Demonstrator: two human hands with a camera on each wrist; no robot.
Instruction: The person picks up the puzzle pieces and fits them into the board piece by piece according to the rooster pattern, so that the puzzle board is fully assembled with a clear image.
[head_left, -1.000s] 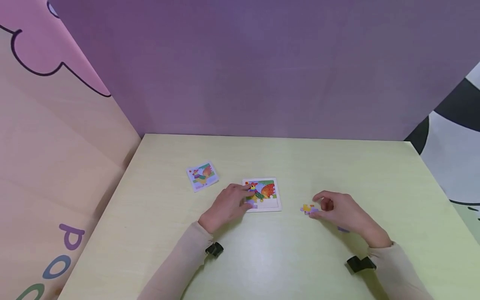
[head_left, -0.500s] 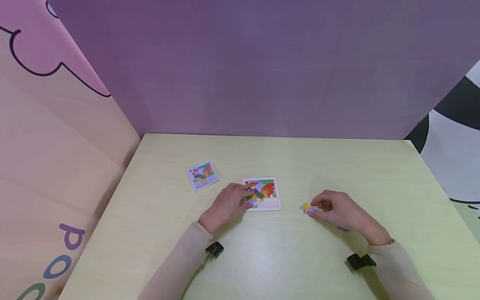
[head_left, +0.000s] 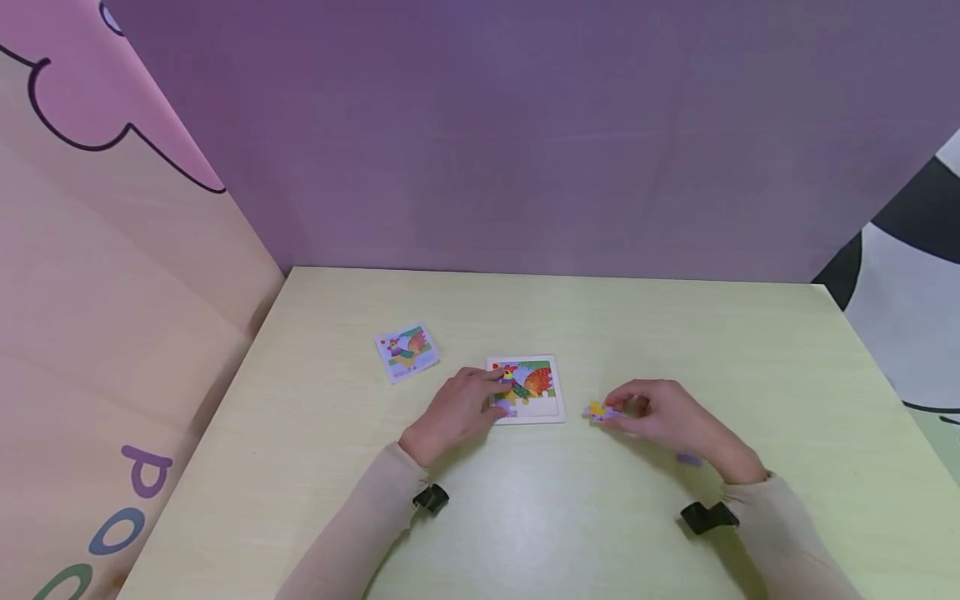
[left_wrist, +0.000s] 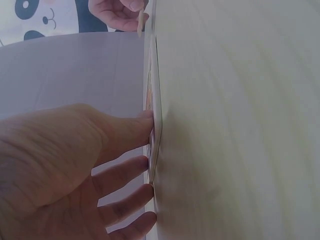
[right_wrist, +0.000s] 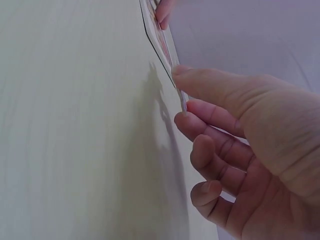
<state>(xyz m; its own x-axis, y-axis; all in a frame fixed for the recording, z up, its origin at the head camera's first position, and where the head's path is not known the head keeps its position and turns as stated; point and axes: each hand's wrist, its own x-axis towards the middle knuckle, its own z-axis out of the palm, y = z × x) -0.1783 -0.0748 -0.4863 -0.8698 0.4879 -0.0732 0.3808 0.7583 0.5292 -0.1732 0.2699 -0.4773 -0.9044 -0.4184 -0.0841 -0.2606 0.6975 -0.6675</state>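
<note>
In the head view, my left hand rests on the left side of a square jigsaw puzzle. Thumb and fingertips touch it with the fingers fairly straight. The puzzle shows a colourful bird, and a pale gap lies at its lower right. To its right, my right hand pinches a yellow and purple puzzle piece between thumb and fingers, above the table. The right wrist view shows that puzzle piece edge-on, as a thin flat shape. Under the right wrist lies another purple piece, partly hidden.
A small picture card with the same bird lies on the table, to the upper left of the puzzle. A purple panel stands behind the table's far edge, and a pink printed wall rises at the left.
My right hand has tightened its pinch on the puzzle piece and carried it left toward the puzzle. The left hand has stayed in place on the puzzle.
</note>
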